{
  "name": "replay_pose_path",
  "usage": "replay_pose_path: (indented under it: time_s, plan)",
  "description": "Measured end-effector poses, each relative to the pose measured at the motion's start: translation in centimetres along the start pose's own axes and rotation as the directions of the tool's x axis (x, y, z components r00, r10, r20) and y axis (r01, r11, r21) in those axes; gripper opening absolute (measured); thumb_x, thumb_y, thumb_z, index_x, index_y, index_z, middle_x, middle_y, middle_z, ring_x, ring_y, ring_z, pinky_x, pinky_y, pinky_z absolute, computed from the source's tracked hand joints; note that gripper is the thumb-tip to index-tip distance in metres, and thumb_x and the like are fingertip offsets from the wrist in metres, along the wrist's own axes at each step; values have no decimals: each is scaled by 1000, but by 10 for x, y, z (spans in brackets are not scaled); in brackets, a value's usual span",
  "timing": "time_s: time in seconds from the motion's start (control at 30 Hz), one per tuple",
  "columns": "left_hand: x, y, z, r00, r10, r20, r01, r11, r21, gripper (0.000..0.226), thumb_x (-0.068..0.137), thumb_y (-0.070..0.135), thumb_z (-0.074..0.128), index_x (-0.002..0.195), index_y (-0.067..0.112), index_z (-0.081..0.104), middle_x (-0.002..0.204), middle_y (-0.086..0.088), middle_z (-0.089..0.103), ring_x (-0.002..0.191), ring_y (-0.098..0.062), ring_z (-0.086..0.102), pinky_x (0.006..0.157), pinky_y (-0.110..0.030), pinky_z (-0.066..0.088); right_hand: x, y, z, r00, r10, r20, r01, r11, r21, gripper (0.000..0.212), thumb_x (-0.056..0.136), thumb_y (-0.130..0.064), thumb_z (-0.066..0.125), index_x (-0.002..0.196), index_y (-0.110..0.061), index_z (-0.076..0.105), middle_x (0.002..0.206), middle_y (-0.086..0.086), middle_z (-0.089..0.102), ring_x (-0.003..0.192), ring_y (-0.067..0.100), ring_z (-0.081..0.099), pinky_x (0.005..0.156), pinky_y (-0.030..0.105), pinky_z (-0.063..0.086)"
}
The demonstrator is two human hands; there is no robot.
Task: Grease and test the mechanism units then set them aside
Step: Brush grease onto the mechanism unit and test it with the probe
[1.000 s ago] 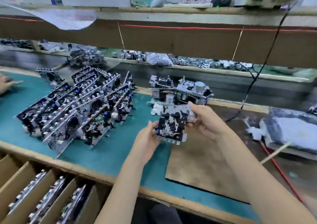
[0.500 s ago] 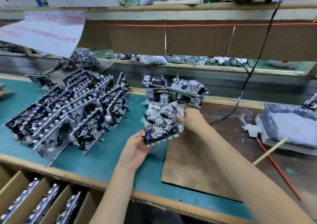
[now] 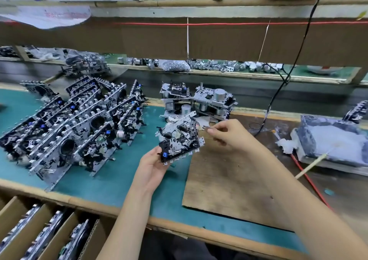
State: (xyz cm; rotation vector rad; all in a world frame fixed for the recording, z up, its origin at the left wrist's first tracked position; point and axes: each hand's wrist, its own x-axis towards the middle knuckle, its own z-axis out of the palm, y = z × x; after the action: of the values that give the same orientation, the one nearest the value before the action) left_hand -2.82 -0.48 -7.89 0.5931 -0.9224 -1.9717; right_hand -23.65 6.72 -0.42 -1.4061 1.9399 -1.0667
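Observation:
A metal mechanism unit (image 3: 179, 138) with black parts and a blue clip is tilted above the green mat. My left hand (image 3: 153, 168) grips it by its lower left corner. My right hand (image 3: 227, 132) is just off the unit's right edge, fingers curled, thumb and forefinger tips close together at a small grey tab. Whether it pinches anything I cannot tell. Behind the held unit lies a small stack of units (image 3: 199, 102) with silver motors. Several more units (image 3: 75, 124) lean in rows on the left.
A grease tray (image 3: 334, 140) with white grease and a stick (image 3: 310, 166) sits at the right. A brown board (image 3: 229, 180) lies under my right arm. Divided cartons (image 3: 39, 230) with units stand below the bench edge. A black cable (image 3: 278, 88) hangs down, and a red one (image 3: 310, 182) lies beside the tray.
The unit has tipped from upright to a flatter tilt. My right hand has let go of its top right corner and now sits just beside it. My left hand keeps its grip.

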Motion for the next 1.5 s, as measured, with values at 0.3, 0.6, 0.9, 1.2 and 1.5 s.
replay_pose_path:
  time_s: [0.3, 0.6, 0.9, 1.2, 1.5]
  plan:
    - [-4, 2, 5, 999, 26, 21, -27, 999, 47, 33, 80, 14, 47, 105, -4, 58, 88, -5, 73, 71, -11, 68, 58, -18, 52, -7, -9, -13, 998, -55, 20, 57, 994, -90, 44, 86, -41, 60, 61, -5, 60, 45, -6, 42, 37, 3, 34, 44, 17, 32]
    - [-4, 2, 4, 1000, -1, -4, 1, 1000, 22, 40, 81, 12, 47, 114, -9, 55, 94, -8, 72, 79, -15, 69, 64, -22, 55, -7, -10, -13, 989, -139, 56, 143, 987, -72, 44, 86, -31, 64, 50, -12, 49, 43, -7, 31, 38, 4, 28, 46, 21, 24]
    - [-2, 0, 2, 1000, -9, -9, 10, 1000, 18, 25, 91, 4, 39, 106, -5, 58, 87, -7, 74, 74, -14, 69, 60, -21, 54, -3, -8, -15, 990, -96, 106, 106, 990, -91, 41, 85, -31, 65, 51, -12, 53, 33, -10, 32, 35, 5, 29, 47, 21, 24]
    - [0, 0, 1, 1000, 1, -1, -1, 999, 34, 31, 78, 12, 49, 103, -3, 59, 87, -6, 74, 73, -15, 69, 62, -22, 55, -4, -9, -17, 990, -25, 135, 33, 998, -61, 43, 84, -38, 65, 54, -8, 54, 36, -10, 38, 35, 7, 28, 42, 19, 26]
    - [-2, 1, 0, 1000, 14, -3, -14, 999, 33, 25, 92, 0, 37, 104, -4, 59, 87, -7, 74, 73, -15, 70, 61, -23, 55, -3, -14, -22, 980, 34, 194, -8, 991, -137, 43, 84, -44, 62, 56, -13, 58, 39, -9, 40, 32, 6, 32, 32, 13, 23]
